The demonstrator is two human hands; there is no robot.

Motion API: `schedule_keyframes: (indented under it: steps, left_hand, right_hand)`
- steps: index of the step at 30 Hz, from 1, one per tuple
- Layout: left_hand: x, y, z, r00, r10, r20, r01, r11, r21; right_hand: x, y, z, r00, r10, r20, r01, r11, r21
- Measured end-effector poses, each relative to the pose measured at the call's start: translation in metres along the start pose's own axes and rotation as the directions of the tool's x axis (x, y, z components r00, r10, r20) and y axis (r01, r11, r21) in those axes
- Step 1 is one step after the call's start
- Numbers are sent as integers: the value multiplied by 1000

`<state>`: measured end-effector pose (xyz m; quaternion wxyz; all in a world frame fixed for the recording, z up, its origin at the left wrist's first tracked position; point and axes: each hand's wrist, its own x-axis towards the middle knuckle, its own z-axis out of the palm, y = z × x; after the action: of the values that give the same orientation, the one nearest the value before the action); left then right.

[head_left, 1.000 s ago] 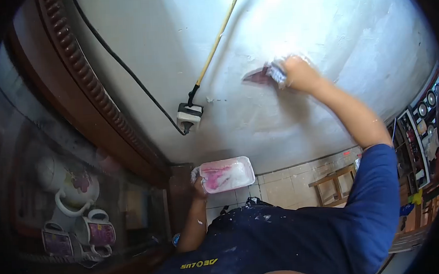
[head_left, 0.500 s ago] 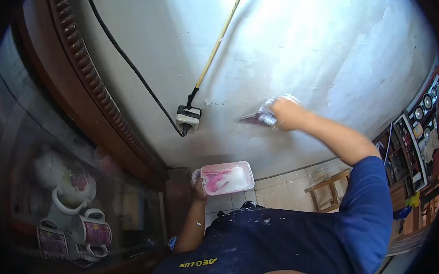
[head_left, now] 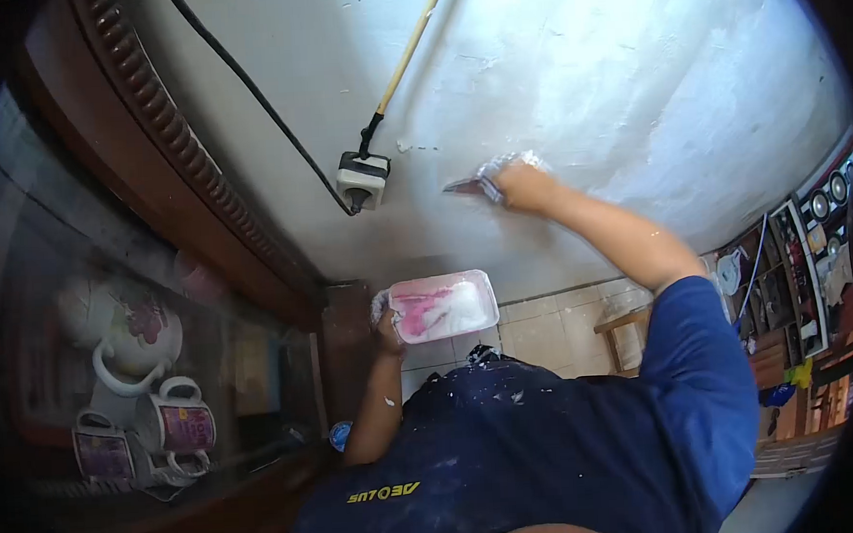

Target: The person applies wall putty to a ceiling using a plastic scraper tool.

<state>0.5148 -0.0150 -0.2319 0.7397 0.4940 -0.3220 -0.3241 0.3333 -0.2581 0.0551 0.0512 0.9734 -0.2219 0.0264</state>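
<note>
My right hand point(head_left: 524, 186) is closed around a putty knife point(head_left: 465, 185), its thin blade pointing left against or very near the pale wall point(head_left: 571, 85). White paste covers the fingers and the knife's grip, so the handle is mostly hidden. Lower down, my left hand point(head_left: 387, 325) grips the left edge of a shallow plastic tray point(head_left: 494, 311). Inside the tray lies white paste point(head_left: 462, 305) at the right, with pink smears on the left.
A power socket point(head_left: 362, 180) with a black cable point(head_left: 253, 92) and a yellowish conduit point(head_left: 413, 50) is on the wall. At left stands a brown wooden cabinet point(head_left: 80, 101) with mugs point(head_left: 176, 421) behind glass. A wooden stool point(head_left: 625, 338) and cluttered shelves point(head_left: 784, 277) are at right.
My right hand and the putty knife have moved left along the wall, closer to the socket. The camera view has shifted, so most things sit higher in the picture. The left hand still holds the tray.
</note>
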Motion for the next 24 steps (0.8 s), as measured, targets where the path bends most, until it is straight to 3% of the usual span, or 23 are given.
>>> schedule_keyframes:
  steps: [1,2,4,5,6,7,8,10,12,14,15,16,17,18,19,20,21,22,24]
  left_hand:
    - [-1,29,14,995,-102,-2,98,960,-260]
    - [-1,45,23,980,-196,22,180,844,-504]
    - [3,45,24,967,-247,-57,189,851,-490]
    - [3,53,28,972,-230,-55,182,877,-445]
    - [3,58,30,975,-214,-50,177,900,-398]
    - [5,52,27,974,-220,-49,184,901,-394]
    - [8,41,21,980,-198,-24,177,918,-356]
    - [8,38,19,982,-187,1,178,933,-312]
    - [6,47,24,987,-160,18,152,891,-427]
    - [7,30,18,985,-172,-8,151,889,-433]
    - [8,28,19,984,-175,-22,144,867,-477]
    - [7,25,17,982,-183,-38,137,843,-519]
    - [6,17,11,990,-144,2,124,846,-519]
    - [8,23,11,988,-154,-20,122,851,-511]
    - [8,36,16,982,-178,-64,130,880,-457]
    - [6,48,20,973,-204,-105,146,905,-399]
    - [8,54,21,970,-218,-109,159,905,-394]
    - [10,59,23,967,-241,-83,180,876,-447]
    - [12,59,23,959,-279,-47,222,844,-489]
  right_hand:
    - [-3,7,-30,1000,5,2,-5,998,-68]
    - [-6,24,-49,971,-71,-230,65,997,-32]
    - [-18,24,-132,938,-71,-338,-14,970,-241]
    - [-27,31,-163,885,-120,-450,5,969,-248]
    - [-33,31,-190,845,-47,-533,-98,966,-240]
    - [-42,15,-222,740,-190,-645,-53,940,-337]
    - [-43,22,-234,680,-168,-714,-61,957,-284]
    - [-54,16,-231,611,-178,-771,16,977,-212]
    - [-62,9,-181,732,23,-681,102,985,143]
    - [-66,-1,-109,706,56,-706,187,947,262]
    - [-68,-12,-75,820,365,-440,11,759,651]
    - [-73,-24,-40,837,545,-47,-225,421,879]
    - [-80,-29,8,819,572,41,-149,143,978]
    - [-86,-35,44,807,576,128,-44,-157,987]
    - [-91,-54,42,812,564,152,-67,-169,983]
    - [-93,-81,33,737,589,333,41,-531,847]
    - [-97,-98,31,666,547,507,203,-787,583]
    - [-108,-97,44,659,540,523,197,-796,572]
    - [-136,-85,87,779,344,524,159,-917,365]
